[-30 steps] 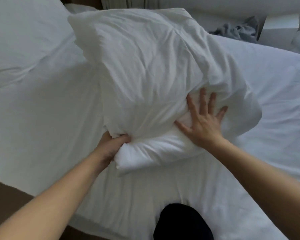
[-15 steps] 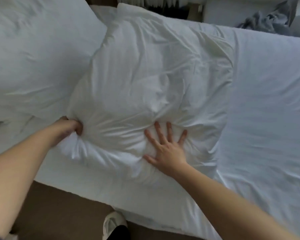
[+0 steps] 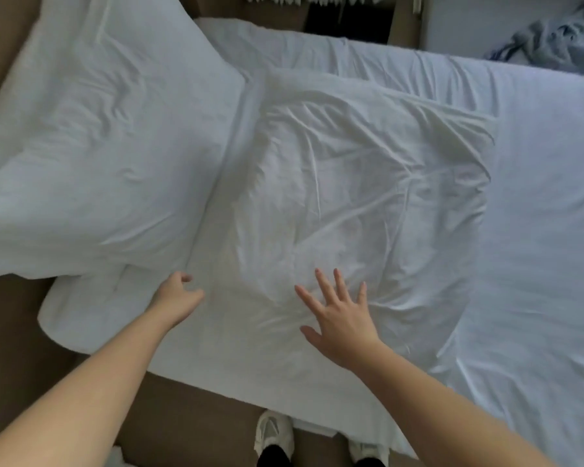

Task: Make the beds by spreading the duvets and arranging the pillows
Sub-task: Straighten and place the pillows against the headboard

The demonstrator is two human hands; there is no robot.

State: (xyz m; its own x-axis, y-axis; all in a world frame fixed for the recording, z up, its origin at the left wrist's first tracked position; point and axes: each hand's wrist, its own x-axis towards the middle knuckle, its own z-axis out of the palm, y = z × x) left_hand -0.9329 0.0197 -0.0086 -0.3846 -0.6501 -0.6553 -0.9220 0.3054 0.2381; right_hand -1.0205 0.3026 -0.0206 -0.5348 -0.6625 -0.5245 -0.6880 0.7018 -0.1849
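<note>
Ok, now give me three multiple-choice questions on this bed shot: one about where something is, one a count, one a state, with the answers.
1. Where is the crumpled grey cloth?
A) on the floor
B) far right, past the far edge of the bed
C) under a pillow

2. How many pillows lie on the bed?
A) one
B) three
C) two

3. How is the right hand?
A) open, fingers spread, on the middle pillow
B) clenched in a fist
C) gripping a pillow corner

Answers:
1 B: it is bunched at the top right edge of the view.
2 C: the left pillow lies beside the one under the hand.
3 A: its fingers are straight and fanned on the fabric.
</note>
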